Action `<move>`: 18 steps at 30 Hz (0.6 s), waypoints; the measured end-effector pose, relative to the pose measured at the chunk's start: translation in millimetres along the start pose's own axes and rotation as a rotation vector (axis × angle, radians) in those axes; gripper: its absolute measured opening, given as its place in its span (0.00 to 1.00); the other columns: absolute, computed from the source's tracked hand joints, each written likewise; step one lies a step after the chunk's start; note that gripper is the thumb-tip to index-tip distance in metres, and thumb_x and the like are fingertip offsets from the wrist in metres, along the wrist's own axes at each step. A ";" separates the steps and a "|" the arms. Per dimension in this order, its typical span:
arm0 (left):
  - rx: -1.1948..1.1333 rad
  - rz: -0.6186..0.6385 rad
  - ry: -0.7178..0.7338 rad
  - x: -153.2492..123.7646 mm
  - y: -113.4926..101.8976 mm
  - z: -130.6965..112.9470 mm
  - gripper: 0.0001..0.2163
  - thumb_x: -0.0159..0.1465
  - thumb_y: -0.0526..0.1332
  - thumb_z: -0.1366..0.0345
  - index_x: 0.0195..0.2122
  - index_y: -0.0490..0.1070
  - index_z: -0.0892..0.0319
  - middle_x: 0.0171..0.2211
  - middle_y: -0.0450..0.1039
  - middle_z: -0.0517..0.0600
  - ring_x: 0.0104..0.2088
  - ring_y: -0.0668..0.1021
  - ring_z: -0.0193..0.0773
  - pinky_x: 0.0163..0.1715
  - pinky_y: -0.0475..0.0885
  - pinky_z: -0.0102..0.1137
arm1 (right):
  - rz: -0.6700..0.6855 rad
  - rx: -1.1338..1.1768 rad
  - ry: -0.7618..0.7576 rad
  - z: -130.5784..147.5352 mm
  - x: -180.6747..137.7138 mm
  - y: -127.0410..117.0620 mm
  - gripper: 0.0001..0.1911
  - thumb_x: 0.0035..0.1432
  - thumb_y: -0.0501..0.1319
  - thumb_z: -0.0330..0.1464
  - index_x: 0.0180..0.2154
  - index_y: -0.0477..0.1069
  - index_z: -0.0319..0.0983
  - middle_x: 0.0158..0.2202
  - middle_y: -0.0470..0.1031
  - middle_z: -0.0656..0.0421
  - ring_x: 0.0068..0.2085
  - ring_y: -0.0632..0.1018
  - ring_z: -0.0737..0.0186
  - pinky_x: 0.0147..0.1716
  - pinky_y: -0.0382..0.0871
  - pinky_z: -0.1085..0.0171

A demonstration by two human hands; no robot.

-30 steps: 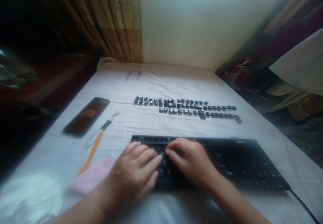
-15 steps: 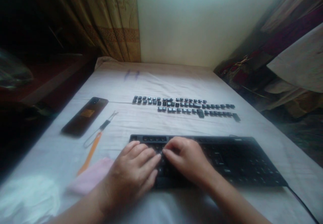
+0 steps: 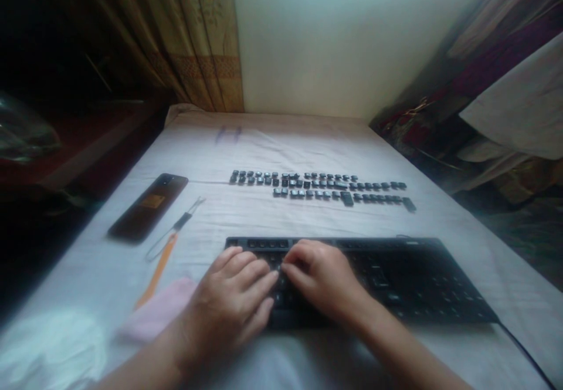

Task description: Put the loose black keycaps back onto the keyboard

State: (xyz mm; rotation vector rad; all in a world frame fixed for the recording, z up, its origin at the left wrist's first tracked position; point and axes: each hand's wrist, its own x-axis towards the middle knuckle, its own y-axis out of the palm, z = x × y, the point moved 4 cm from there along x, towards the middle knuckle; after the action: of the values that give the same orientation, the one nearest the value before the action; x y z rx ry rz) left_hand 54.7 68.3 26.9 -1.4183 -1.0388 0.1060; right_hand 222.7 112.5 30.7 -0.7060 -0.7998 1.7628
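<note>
A black keyboard [image 3: 413,281] lies across the near part of the white sheet, many of its key spots dark and bare-looking. My left hand [image 3: 240,287] rests flat over its left end, fingers stretched out. Just to the right, my right hand [image 3: 323,273] bends over the keys with thumb and index finger pinched together near the left fingertips. Whatever sits in that pinch is too small and blurred to name. Beyond the keyboard, loose black keycaps [image 3: 328,194] are laid out in rows.
A dark phone [image 3: 149,207] lies at the left. Beside it are a wire-pronged puller tool [image 3: 183,220], an orange-handled tool [image 3: 158,267] and a pink cloth [image 3: 160,311]. The keyboard's cable [image 3: 523,349] trails off the near right. Curtain [image 3: 206,38] and wall stand behind.
Both hands keep nearly the same pose on the keyboard, the right still pinching. The whole view has shifted very slightly; nothing else has visibly moved.
</note>
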 end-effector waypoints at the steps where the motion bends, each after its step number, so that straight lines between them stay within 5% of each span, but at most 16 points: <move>1: 0.002 -0.007 0.001 0.8 -0.9 -0.4 0.13 0.67 0.57 0.66 0.49 0.76 0.57 0.43 0.78 0.51 0.46 0.75 0.43 0.56 0.64 0.42 | 0.009 0.035 -0.006 -1.0 0.2 -1.9 0.06 0.57 0.63 0.29 0.29 0.78 0.41 0.32 0.82 0.58 0.35 0.80 0.60 0.37 0.69 0.64; 5: 0.009 -0.021 0.011 4.4 -4.6 -1.8 0.13 0.66 0.56 0.68 0.47 0.77 0.57 0.42 0.78 0.50 0.45 0.76 0.42 0.55 0.66 0.42 | -0.061 0.116 -0.052 -12.5 3.7 -21.1 0.08 0.59 0.60 0.31 0.30 0.78 0.41 0.31 0.82 0.59 0.35 0.80 0.60 0.38 0.71 0.64; 9: 0.000 -0.018 0.018 6.2 -6.9 -1.8 0.13 0.66 0.56 0.69 0.48 0.76 0.56 0.43 0.78 0.50 0.45 0.76 0.43 0.54 0.66 0.42 | -0.204 -0.080 -0.012 -36.3 8.5 -48.4 0.09 0.60 0.59 0.33 0.33 0.79 0.41 0.37 0.82 0.56 0.40 0.80 0.56 0.42 0.71 0.60; 13: 0.018 -0.028 0.033 7.3 -8.9 -2.0 0.13 0.65 0.55 0.70 0.47 0.76 0.55 0.42 0.79 0.49 0.44 0.76 0.42 0.53 0.68 0.42 | -0.094 -0.200 0.110 -57.2 11.4 -55.5 0.10 0.61 0.59 0.34 0.34 0.80 0.41 0.38 0.82 0.54 0.40 0.80 0.53 0.42 0.71 0.59; 18: 0.070 -0.058 0.065 6.0 -8.6 -0.4 0.13 0.64 0.56 0.70 0.46 0.77 0.55 0.41 0.79 0.49 0.43 0.77 0.41 0.52 0.69 0.39 | -0.024 -0.120 0.084 -61.4 13.6 -48.5 0.11 0.62 0.58 0.32 0.35 0.80 0.40 0.38 0.81 0.54 0.42 0.80 0.56 0.44 0.70 0.61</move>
State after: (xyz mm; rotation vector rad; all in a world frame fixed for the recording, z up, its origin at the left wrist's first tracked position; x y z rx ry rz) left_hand 54.1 69.8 37.3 -1.3194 -1.0126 0.0537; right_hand 293.3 148.9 30.6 -0.8412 -0.8578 1.6624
